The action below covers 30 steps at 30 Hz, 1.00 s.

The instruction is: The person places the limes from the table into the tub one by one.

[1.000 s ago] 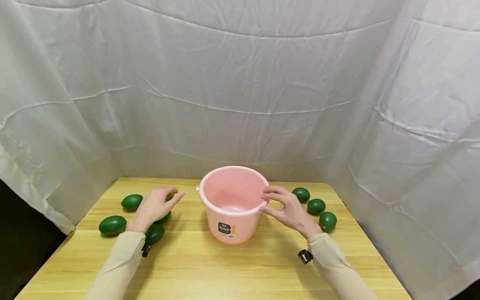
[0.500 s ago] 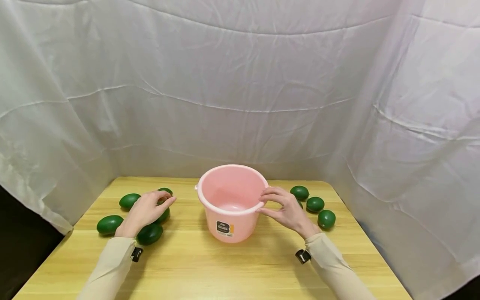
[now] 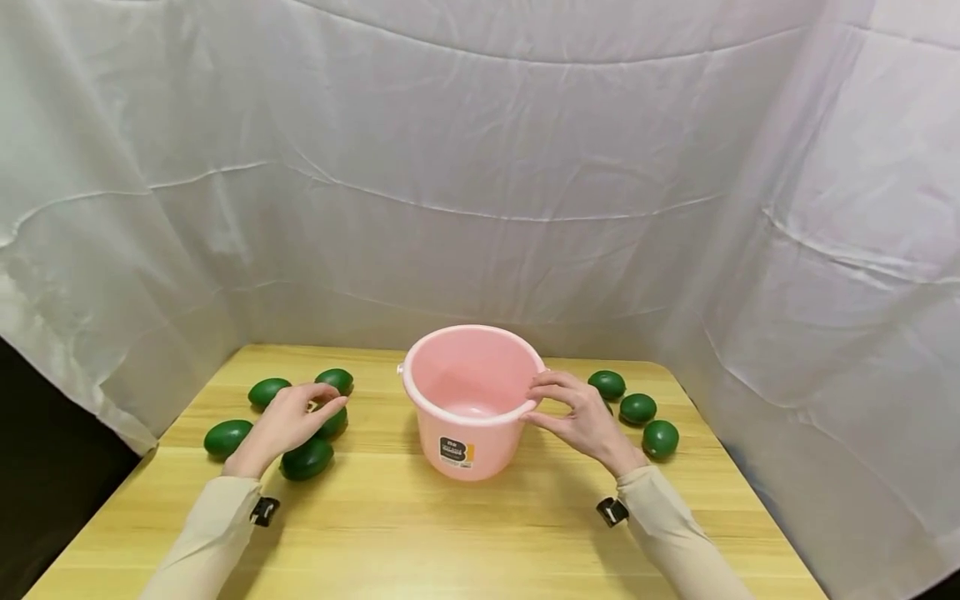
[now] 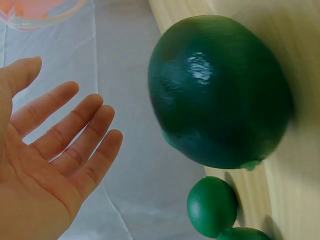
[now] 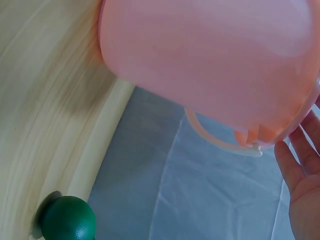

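A pink plastic bucket (image 3: 465, 442) with a label on its front stands upright mid-table. My right hand (image 3: 581, 421) holds the right side of its rim; in the right wrist view the fingers (image 5: 302, 150) are at the rim edge. My left hand (image 3: 281, 425) hovers over the left group of dark green oval fruits, its fingers relaxed and holding nothing. Around it lie a near fruit (image 3: 307, 459), a far fruit (image 3: 334, 382) and a left fruit (image 3: 227, 438). The left wrist view shows a large green fruit (image 4: 220, 92) apart from the spread fingers (image 4: 92, 135).
On the right of the wooden table (image 3: 420, 542) lie several smaller, rounder green fruits (image 3: 637, 409), close to the right hand. The bucket's pale handle (image 5: 215, 137) hangs on its far side. A white cloth (image 3: 480, 167) encloses the table's back and sides.
My left hand has drawn back a little to the left, uncovering more of the green fruits beneath it. The right hand stays at the bucket's rim. The head view shifts slightly.
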Each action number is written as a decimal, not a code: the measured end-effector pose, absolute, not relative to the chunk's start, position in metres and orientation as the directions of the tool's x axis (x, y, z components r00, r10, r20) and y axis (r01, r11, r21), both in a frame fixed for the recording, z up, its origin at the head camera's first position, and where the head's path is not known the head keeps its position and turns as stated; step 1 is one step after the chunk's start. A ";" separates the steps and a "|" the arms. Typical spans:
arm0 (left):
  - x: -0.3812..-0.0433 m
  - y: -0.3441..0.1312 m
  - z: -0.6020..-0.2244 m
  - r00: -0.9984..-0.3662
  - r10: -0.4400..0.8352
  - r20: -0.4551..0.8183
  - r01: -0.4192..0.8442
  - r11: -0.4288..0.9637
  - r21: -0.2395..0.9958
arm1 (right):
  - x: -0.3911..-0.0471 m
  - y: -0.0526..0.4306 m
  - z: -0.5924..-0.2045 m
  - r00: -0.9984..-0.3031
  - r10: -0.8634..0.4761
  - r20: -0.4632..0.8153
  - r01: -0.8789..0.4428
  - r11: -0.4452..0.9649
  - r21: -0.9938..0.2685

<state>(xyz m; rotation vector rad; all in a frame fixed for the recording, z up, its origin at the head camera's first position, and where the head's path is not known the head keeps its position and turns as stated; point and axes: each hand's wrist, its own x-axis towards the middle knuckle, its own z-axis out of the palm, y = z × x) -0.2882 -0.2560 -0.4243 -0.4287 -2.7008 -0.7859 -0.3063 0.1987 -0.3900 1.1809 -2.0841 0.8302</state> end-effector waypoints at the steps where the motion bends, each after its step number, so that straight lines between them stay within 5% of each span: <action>1: -0.288 -0.257 -0.425 -0.916 0.193 0.352 0.353 0.806 0.475 | -0.306 0.199 -0.390 -0.428 -0.511 0.745 -0.883 0.411 -0.225; 30: -0.264 -0.284 -0.450 -0.967 0.151 0.207 0.246 0.769 0.590 | -0.304 0.200 -0.389 -0.462 -0.510 0.726 -0.864 0.442 -0.239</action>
